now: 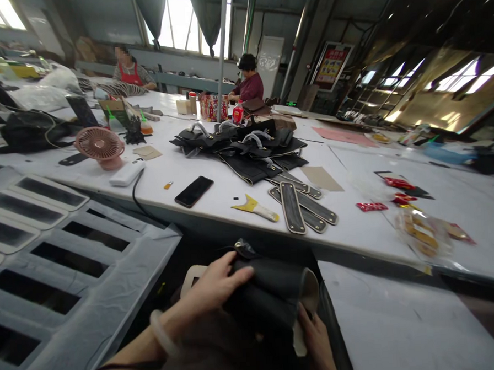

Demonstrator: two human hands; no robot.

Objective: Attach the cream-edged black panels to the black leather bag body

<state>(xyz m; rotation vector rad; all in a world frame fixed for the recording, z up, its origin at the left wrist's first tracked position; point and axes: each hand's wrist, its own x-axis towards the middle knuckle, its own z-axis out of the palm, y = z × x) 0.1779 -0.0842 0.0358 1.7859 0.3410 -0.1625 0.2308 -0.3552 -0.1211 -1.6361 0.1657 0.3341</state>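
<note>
A big white worktop (213, 181) runs across the room, and its near edge passes just above the person's hands. Near the middle of the worktop lies a pile of black bag parts (245, 146). Flat black straps (300, 204) lie close to the near edge. A pink fan (100, 146) stands toward the left end. A black phone (194, 191) and a yellow scraper (254, 208) lie near the front edge too. Red packets (382, 195) are scattered toward the right end. Two other people sit at the far side, well apart from the hands. Below the near edge, off the worktop, the person holds a black leather piece (273, 294) that is rolled into a curve. It looks soft and bendy, fairly light, and a bit smooth, so it may slip. The left hand (213, 289) lies on top with fingers spread flat, pressing it down. The right hand (317, 341) grips its pale lower edge, with fingers closed on it. The thick rolled edge looks like the best place to hold it.
</note>
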